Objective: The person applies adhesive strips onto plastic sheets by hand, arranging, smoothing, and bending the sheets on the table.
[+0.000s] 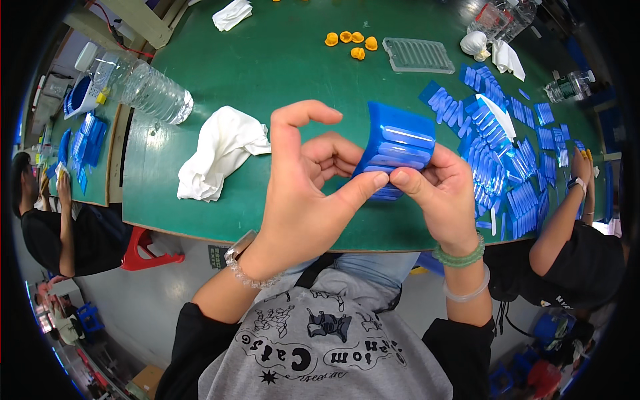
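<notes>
Between my two hands a blue plastic film sheet is held up over the table, curved, with a row of clear elongated strips on it. My left hand pinches its lower left edge with thumb and fingers, the index finger raised and bent apart from it. My right hand grips the lower right edge, its thumb tip close to the left thumb. To the right on the green table lies a spread pile of similar blue sheets. A crumpled white cloth sits left of my left hand.
A large clear water bottle lies at the left. Several orange finger cots and a clear ribbed tray are at the far side. More bottles stand far right. Co-workers sit at both sides, one person's arm near the pile.
</notes>
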{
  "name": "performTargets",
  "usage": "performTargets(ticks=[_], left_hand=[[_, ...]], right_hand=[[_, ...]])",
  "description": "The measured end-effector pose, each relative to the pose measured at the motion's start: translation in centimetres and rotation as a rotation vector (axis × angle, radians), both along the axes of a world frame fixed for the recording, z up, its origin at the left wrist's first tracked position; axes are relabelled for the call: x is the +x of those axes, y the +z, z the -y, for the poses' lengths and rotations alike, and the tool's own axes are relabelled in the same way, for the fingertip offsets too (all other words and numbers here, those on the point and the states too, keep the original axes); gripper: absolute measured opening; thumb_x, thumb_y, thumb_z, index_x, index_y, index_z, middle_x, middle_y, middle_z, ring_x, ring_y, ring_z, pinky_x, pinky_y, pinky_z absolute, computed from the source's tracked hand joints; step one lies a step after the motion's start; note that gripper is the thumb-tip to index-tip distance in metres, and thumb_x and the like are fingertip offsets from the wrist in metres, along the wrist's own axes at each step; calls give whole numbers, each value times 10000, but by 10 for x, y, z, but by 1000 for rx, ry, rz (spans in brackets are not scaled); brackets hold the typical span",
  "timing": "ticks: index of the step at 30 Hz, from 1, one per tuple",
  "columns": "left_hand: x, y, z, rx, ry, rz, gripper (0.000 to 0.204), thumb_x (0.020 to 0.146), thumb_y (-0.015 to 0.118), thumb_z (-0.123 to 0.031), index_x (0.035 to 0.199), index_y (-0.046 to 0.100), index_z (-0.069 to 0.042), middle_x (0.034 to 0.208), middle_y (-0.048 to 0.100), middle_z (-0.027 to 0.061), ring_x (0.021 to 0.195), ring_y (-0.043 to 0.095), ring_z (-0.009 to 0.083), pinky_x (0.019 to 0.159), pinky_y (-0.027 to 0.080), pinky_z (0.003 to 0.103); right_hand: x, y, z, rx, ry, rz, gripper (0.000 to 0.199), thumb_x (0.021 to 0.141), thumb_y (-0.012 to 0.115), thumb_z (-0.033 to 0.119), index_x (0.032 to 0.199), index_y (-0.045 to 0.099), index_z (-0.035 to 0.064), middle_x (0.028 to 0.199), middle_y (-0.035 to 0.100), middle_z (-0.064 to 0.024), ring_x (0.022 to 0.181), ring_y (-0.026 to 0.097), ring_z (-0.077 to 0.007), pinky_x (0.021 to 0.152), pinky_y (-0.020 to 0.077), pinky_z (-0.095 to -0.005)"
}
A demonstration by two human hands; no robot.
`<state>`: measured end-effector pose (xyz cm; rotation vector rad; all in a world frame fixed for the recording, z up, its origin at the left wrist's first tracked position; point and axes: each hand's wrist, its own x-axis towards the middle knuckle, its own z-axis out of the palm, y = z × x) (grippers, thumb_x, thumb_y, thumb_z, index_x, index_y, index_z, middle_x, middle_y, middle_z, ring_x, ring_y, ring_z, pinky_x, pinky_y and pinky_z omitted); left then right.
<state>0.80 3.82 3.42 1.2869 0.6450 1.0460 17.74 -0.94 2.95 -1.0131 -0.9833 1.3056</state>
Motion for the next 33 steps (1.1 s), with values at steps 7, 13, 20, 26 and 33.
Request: performTargets(ticks=[7, 13, 20, 26, 33], left_hand=[[3, 8, 0, -80, -2, 51, 631, 775, 660, 116, 1214, 255, -86, 877, 588, 111, 821, 621, 147, 752, 530, 261], [1, 0, -1, -21, 14, 29, 625, 779, 653, 115, 1215, 253, -85, 871, 583, 108, 817, 626, 150, 750, 538, 262], [3, 1, 0, -5, 9, 33, 646, 778, 661, 106, 1220, 229, -84, 879, 582, 111, 825, 625, 154, 758, 540, 271], [8, 4, 2, 41, 18, -65, 636, 763, 674, 108, 1191, 246, -89, 896, 581, 113, 835, 624, 163, 777, 533, 279], [3, -3, 3, 24, 27, -1, 619, 759, 673, 115, 1161, 247, -86, 929, 575, 131, 826, 621, 161, 777, 535, 281]], right_hand=[[-1, 0, 5, -34, -11, -49, 295, 838, 675, 36, 1101, 582, -61, 1027, 638, -82, 936, 600, -123, 860, 487, -269], [-1, -2, 6, -29, -48, -32, 297, 838, 669, 20, 1108, 578, -60, 1034, 636, -92, 942, 600, -124, 863, 485, -266], [-5, -4, 8, -37, -10, -64, 308, 831, 676, 21, 1114, 579, -55, 1041, 636, -85, 945, 601, -127, 860, 486, -258], [3, -10, 5, -11, -63, -76, 299, 835, 673, 29, 1108, 581, -53, 1046, 637, -85, 957, 600, -127, 867, 483, -265], [1, -3, 7, -20, 9, -161, 335, 808, 686, -12, 1116, 566, -67, 1059, 631, -111, 971, 602, -145, 879, 491, -282]])
